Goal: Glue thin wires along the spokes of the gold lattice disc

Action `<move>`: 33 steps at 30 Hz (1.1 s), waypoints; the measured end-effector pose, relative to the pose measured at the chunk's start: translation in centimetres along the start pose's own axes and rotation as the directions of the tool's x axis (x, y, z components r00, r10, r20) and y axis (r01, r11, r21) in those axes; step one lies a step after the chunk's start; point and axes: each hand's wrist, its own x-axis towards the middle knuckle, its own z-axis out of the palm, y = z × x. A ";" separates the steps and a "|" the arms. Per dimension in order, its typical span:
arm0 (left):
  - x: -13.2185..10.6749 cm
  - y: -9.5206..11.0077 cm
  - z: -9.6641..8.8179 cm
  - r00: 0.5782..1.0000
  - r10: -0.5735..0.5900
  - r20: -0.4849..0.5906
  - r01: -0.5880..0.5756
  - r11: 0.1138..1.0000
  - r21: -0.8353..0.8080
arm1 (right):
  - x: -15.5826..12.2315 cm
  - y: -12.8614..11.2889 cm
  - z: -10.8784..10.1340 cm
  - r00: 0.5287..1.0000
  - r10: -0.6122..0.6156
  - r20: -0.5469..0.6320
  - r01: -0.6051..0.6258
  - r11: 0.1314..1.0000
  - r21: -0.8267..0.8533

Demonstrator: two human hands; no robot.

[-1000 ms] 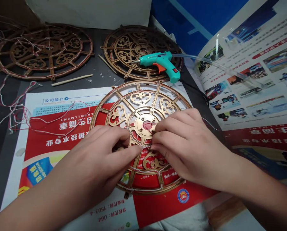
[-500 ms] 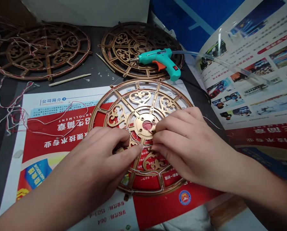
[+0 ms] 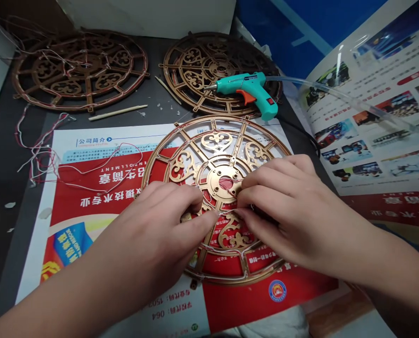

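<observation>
A gold fretwork wheel [image 3: 216,141] lies flat on a printed sheet [image 3: 82,206], directly under both hands. The left hand [image 3: 149,230] and right hand [image 3: 286,211] curl in by its hub, fingertips [image 3: 239,212] pinching thin wire [image 3: 212,246]. Wire already lines the wheel's lower spokes and rim; the upper part shows less. Beyond the hands lie two more-wired wheels [image 3: 79,70] and a teal glue gun [image 3: 247,87].

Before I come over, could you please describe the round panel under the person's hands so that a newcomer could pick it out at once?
On the dark work surface lies a red-and-white printed paper sheet. On it sits a round gold fretwork wheel, with the left hand and right hand on its centre. Two duller brown wheels beyond lie off the sheet.
</observation>
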 end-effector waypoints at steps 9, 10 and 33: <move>0.5 0.2 0.0 1.000 0.014 0.005 -0.014 1.000 0.005 | 0.0 0.1 0.4 0.999 0.025 -0.036 -0.025 1.000 0.000; 0.6 0.2 -0.1 1.000 0.015 0.005 -0.015 1.000 0.003 | 0.0 0.1 0.4 0.999 0.028 -0.040 -0.028 1.000 -0.001; 0.4 0.1 -0.2 1.000 0.011 0.027 -0.010 1.000 -0.026 | -2.1 -1.5 0.8 0.980 -0.167 -0.107 0.150 0.977 -0.151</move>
